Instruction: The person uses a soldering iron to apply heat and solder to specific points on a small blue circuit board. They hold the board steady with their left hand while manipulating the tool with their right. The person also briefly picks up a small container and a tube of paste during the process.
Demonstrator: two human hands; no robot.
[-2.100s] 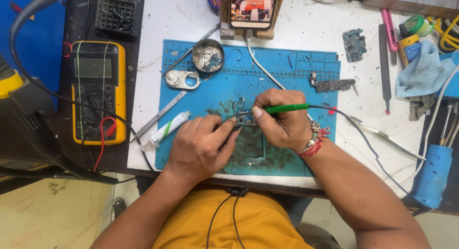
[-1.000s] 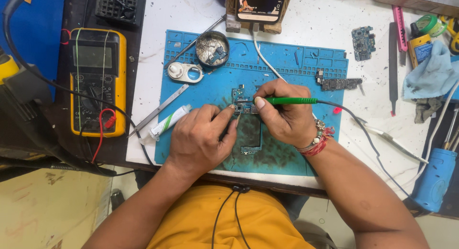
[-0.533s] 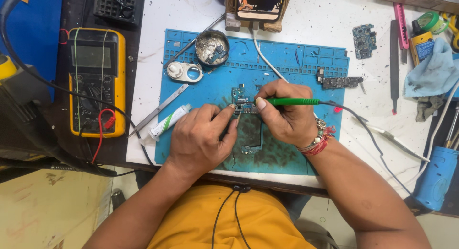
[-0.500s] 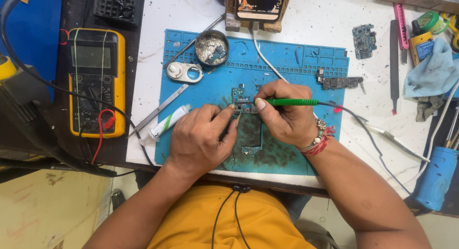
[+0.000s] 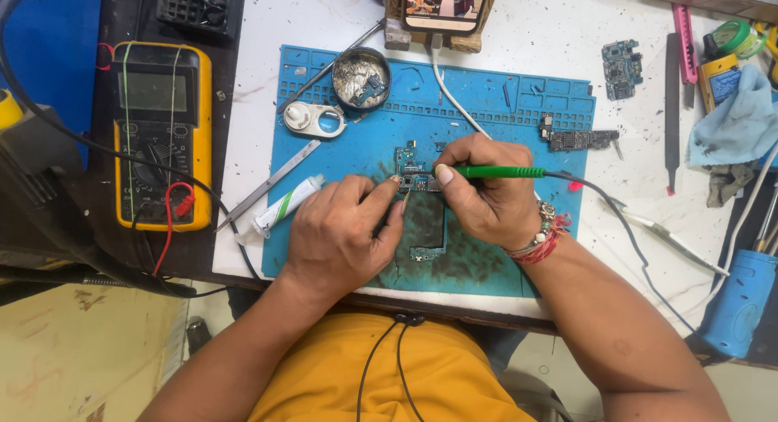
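A work mat (image 5: 486, 252) lies at the frame's centre on a table (image 5: 551, 41). On the mat's middle sits a circuit board (image 5: 415, 171), with the left hand (image 5: 340, 236) just left of it and the right hand (image 5: 482, 199) just right, gripping a soldering iron (image 5: 498, 172). A round tin (image 5: 361, 66) sits at the mat's upper left; a tube (image 5: 285, 206) lies on its left edge. A multimeter (image 5: 160, 134) lies far left. A phone (image 5: 442, 5) stands at top centre.
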